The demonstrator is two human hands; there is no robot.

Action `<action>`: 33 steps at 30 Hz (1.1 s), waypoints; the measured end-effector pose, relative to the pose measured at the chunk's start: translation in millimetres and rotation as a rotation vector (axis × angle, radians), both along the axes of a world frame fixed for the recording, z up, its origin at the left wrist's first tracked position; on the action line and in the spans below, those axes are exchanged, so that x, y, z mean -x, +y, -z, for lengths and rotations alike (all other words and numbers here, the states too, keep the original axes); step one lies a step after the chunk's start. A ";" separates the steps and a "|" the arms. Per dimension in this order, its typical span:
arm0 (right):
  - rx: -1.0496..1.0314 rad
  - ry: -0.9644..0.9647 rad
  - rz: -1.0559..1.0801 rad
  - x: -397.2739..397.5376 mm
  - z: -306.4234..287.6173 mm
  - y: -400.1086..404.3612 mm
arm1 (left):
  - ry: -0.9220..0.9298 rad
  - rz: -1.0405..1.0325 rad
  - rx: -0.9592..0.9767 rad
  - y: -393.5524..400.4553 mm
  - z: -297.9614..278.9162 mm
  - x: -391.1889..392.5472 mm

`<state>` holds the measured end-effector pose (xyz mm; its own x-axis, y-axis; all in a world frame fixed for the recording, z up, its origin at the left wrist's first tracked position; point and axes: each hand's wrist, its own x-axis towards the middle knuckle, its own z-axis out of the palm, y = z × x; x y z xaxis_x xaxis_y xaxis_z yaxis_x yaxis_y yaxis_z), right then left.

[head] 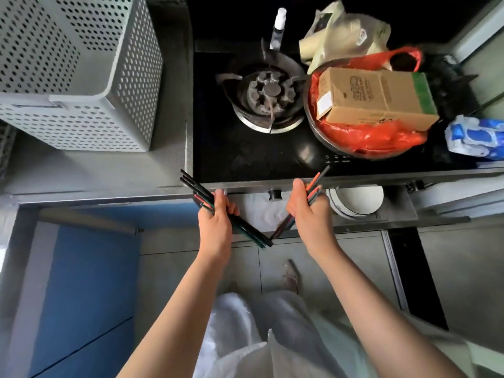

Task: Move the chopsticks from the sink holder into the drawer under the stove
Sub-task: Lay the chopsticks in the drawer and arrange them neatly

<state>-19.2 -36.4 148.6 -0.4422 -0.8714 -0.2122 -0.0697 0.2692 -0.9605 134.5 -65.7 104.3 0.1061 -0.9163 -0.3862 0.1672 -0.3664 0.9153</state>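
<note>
Above the open drawer (pixel 354 214), each hand, left hand (pixel 215 225) and right hand (pixel 308 214), grips a bundle of chopsticks (pixel 199 190).

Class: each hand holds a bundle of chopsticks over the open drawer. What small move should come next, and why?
Probably lower both bundles into the open drawer under the black stove. The left hand and right hand each grip dark, colour-tipped chopsticks directly above its white-lined space beside a white bowl.

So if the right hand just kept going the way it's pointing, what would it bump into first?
Probably the white bowl in the open drawer, just ahead of the right hand and its chopsticks. Depth is hard to judge; it might meet the stove's front edge instead.
</note>
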 end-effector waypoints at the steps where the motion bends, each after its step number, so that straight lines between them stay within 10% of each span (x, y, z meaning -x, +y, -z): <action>1: -0.003 0.001 -0.024 6.2 2.7 -4.7 | -0.002 -0.033 -0.002 -2.3 3.4 5.6; 19: -0.004 0.229 -0.742 98.3 72.6 -56.9 | 0.261 -0.704 -0.225 10.6 97.6 116.4; 33: -0.258 0.404 -0.923 117.2 160.5 -67.5 | 0.384 -0.756 -0.553 -24.6 186.2 142.3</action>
<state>-136.4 -104.0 -11.8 0.2942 -0.8562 -0.4248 -0.6568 0.1418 -0.7406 -7.8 -90.3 -81.9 0.3635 -0.3426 -0.8663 0.7784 -0.3991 0.4845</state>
